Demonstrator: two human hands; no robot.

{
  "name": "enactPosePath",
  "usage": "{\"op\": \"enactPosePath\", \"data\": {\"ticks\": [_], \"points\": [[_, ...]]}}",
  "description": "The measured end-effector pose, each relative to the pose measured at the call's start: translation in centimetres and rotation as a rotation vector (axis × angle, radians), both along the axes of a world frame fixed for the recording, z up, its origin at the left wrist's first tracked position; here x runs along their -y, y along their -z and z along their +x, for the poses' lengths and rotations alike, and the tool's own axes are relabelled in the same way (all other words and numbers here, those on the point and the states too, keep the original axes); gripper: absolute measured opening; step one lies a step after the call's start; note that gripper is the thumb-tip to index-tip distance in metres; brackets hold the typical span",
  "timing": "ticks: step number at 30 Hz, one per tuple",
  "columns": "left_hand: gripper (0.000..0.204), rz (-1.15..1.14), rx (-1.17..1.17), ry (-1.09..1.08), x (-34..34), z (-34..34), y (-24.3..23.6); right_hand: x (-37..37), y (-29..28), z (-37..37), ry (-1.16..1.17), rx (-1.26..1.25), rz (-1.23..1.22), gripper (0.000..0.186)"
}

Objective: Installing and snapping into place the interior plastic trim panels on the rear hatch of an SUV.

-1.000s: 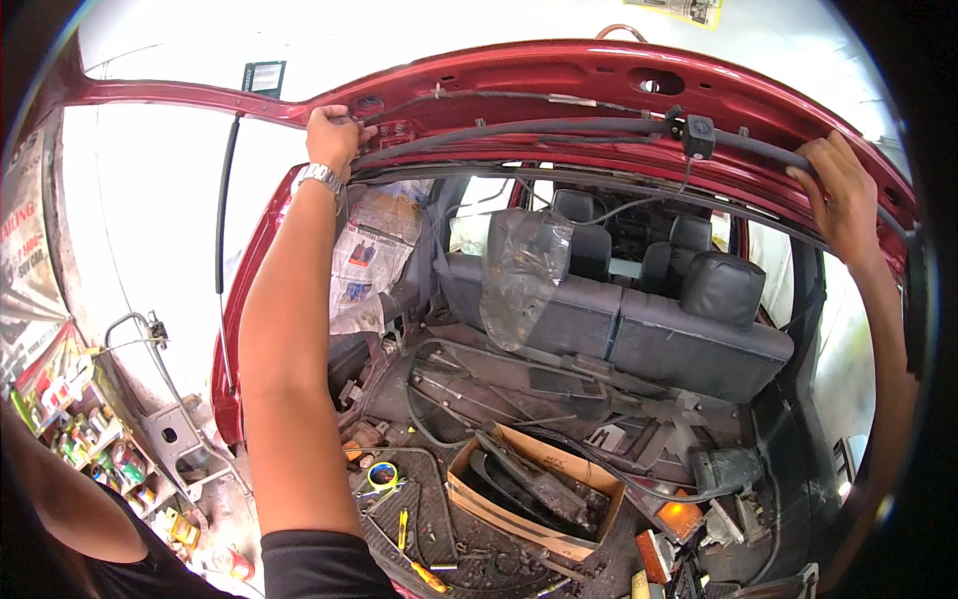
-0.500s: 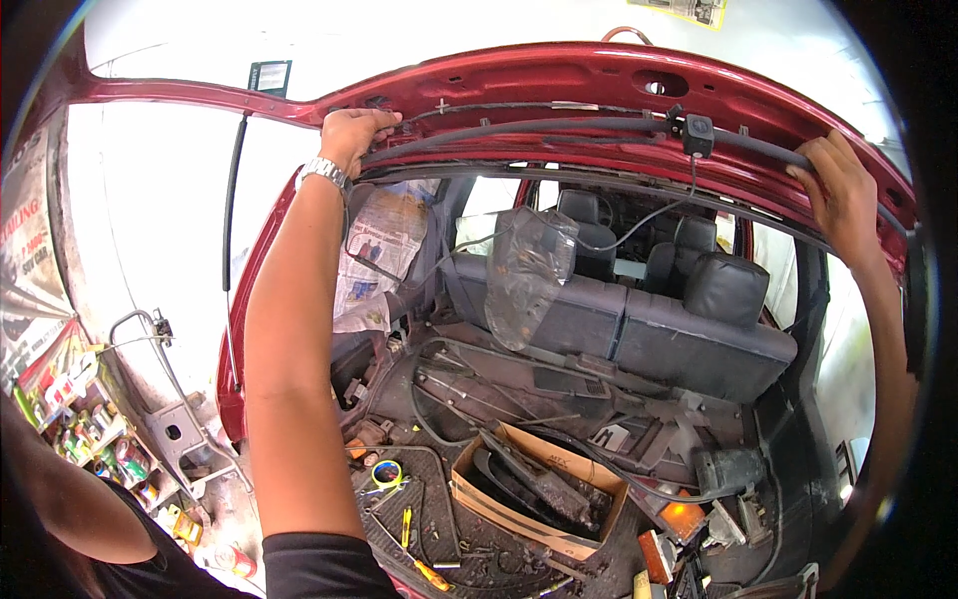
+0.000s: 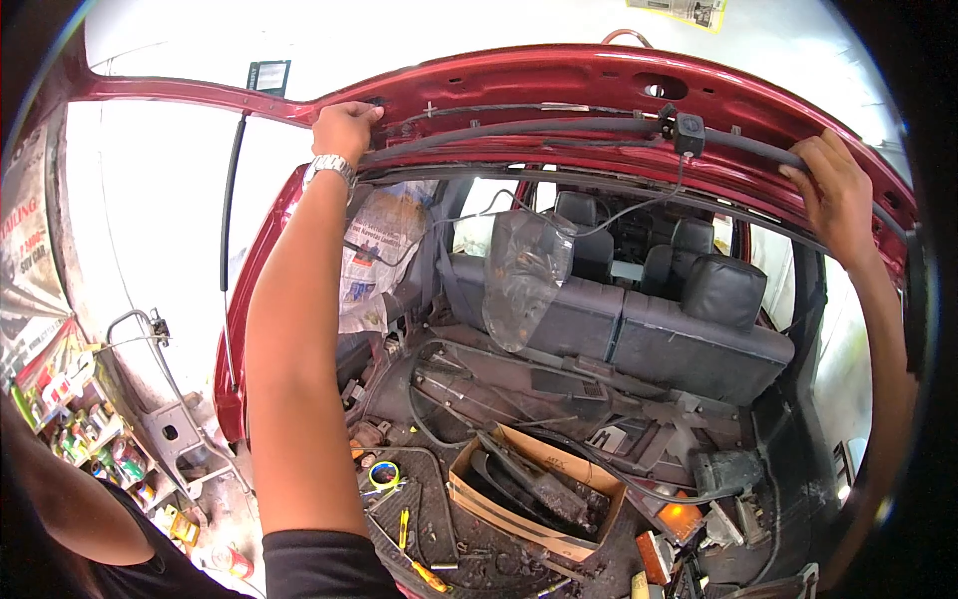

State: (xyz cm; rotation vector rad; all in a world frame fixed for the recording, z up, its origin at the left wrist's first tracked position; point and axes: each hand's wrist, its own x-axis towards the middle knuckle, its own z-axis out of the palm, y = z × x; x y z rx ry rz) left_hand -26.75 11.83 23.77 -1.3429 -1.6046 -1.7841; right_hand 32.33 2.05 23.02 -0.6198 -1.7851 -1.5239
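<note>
Tubing (image 3: pixel 589 127), dark grey and slightly bowed, runs left to right along the underside of the raised red tailgate (image 3: pixel 539 75). Your right hand (image 3: pixel 836 195) grips it toward its right end, fingers curled around it, apparently to steady it against the panel. Your left hand (image 3: pixel 347 132) reaches up to the tailgate's left corner, near the tubing's left end, with its fingers bunched; you cannot tell from this angle whether they pinch anything. A small black box (image 3: pixel 689 135) sits on the tubing, left of your right hand, and its cable (image 3: pixel 604 233) hangs in a loose loop toward the left, seemingly unfastened along the way. To your left, a black strut (image 3: pixel 233 200) likely props the tailgate, leaving both your hands free. Newspaper (image 3: pixel 379 255) lines the car's left interior, perhaps as a cover. Nearer you, a cardboard box (image 3: pixel 559 464) gathers long black parts, while a yellow tape roll (image 3: pixel 383 476) and a screwdriver (image 3: pixel 429 577) lie left of it, probably for easy reach. Farther in stands the rear seat (image 3: pixel 699 354).
</note>
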Motion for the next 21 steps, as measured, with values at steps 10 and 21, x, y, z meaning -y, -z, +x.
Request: {"op": "enactPosePath", "data": {"ticks": [10,21], "points": [[0.024,0.12,0.009,-0.005,-0.3,0.6,0.8,0.2,-0.2,-0.3,-0.021,-0.008,-0.011,0.02],[0.028,-0.195,-0.454,-0.287,1.9,0.0,0.5,0.1,-0.4,-1.0,-0.034,0.013,0.023,0.02]]}}
